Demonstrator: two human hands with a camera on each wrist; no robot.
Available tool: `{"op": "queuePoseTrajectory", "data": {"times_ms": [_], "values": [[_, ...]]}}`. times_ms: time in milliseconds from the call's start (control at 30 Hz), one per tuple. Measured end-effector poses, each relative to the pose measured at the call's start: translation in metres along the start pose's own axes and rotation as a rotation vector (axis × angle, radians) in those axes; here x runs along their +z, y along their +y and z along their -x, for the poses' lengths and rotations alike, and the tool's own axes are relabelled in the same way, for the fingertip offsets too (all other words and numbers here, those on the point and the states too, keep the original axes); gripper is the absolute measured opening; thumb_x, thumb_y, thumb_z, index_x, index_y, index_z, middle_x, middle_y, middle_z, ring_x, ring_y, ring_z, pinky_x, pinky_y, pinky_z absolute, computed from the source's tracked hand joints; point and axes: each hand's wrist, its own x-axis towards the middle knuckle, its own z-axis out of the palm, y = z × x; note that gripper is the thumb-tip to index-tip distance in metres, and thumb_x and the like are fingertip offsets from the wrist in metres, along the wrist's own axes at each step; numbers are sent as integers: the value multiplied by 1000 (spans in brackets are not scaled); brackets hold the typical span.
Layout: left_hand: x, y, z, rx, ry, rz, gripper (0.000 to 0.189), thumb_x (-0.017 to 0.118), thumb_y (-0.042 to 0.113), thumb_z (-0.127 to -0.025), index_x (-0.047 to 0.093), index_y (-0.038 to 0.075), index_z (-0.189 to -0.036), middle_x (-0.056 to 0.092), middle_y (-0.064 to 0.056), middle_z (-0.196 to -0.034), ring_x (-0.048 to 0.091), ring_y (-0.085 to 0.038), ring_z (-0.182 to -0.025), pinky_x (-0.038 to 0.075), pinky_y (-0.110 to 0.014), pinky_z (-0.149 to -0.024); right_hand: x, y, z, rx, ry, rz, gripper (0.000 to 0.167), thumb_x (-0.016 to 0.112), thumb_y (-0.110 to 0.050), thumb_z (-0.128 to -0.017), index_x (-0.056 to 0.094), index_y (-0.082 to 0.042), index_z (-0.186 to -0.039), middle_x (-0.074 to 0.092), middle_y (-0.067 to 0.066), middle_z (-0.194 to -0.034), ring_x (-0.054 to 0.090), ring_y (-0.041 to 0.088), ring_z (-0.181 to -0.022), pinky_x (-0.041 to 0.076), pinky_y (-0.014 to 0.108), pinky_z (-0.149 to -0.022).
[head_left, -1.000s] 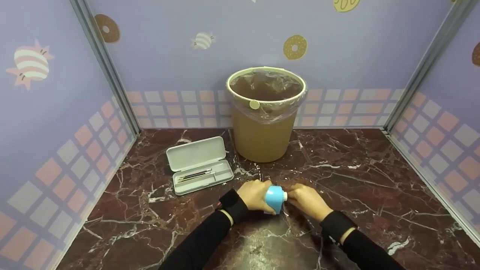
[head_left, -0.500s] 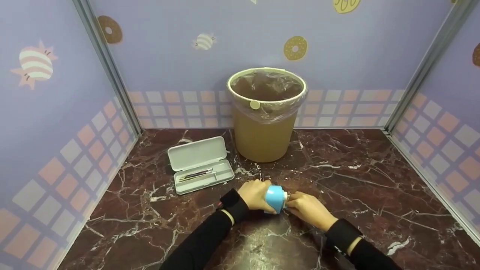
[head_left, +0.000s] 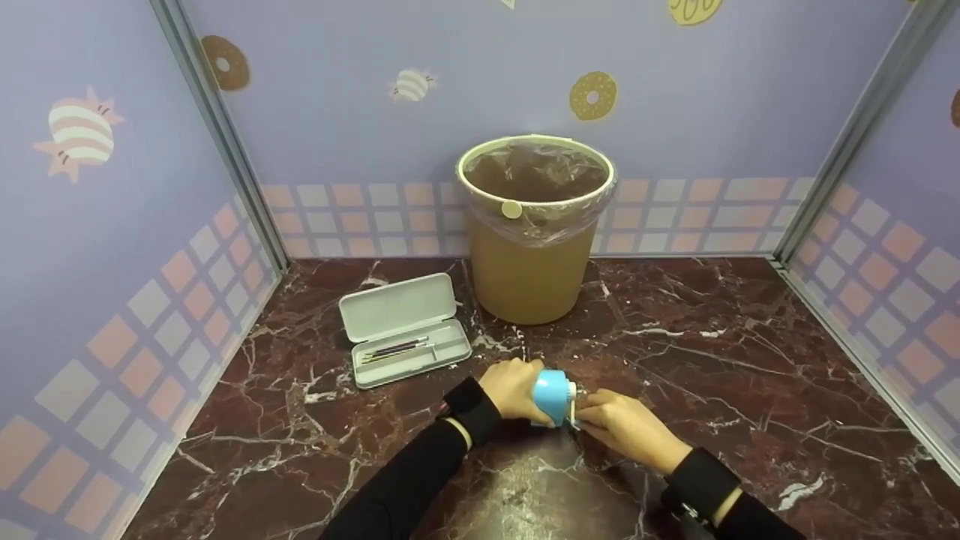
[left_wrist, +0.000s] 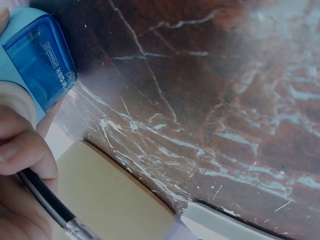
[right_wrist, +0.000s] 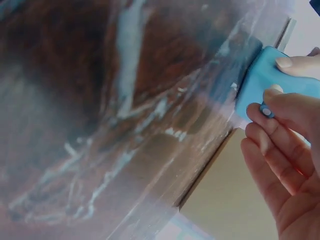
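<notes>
My left hand (head_left: 514, 390) grips a light-blue pencil sharpener (head_left: 551, 397) from its left side, on the tabletop. In the left wrist view, a black pencil (left_wrist: 42, 195) with a silver ferrule runs past the curled fingers beside the sharpener's cream round front (left_wrist: 17, 100). The pencil's tip is hidden. A see-through blue shavings drawer (left_wrist: 42, 60) shows there too. At the sharpener's right side, my right hand (head_left: 630, 427) pinches the crank's small knob (right_wrist: 266, 111) between thumb and forefinger. The white crank arm (head_left: 573, 411) points down toward the near side.
An open pale pencil case (head_left: 409, 360) with several pencils lies to the left. Behind the hands stands a tan bin (head_left: 529, 277) with a clear liner. Patterned panels (head_left: 337, 112) enclose the dark marbled table (head_left: 720, 375) at the back and sides.
My right hand has moved a little toward the near right, and the crank arm has swung round toward the near side. My left hand keeps its grip on the pencil sharpener.
</notes>
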Motion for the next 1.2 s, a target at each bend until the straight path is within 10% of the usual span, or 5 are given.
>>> {"op": "queuePoseTrajectory", "data": {"times_ms": [1200], "values": [[-4,2,-4,32,-29,-25,69,94,52,-60,66,11,-107,74,-5,-90,71,-20,-77,56,-33,-63,-41,-2,-15,26,145,36,20,81,-5,-82,78,-6,-102,72,3,-93,67,14,-82,58,28,-72]]}}
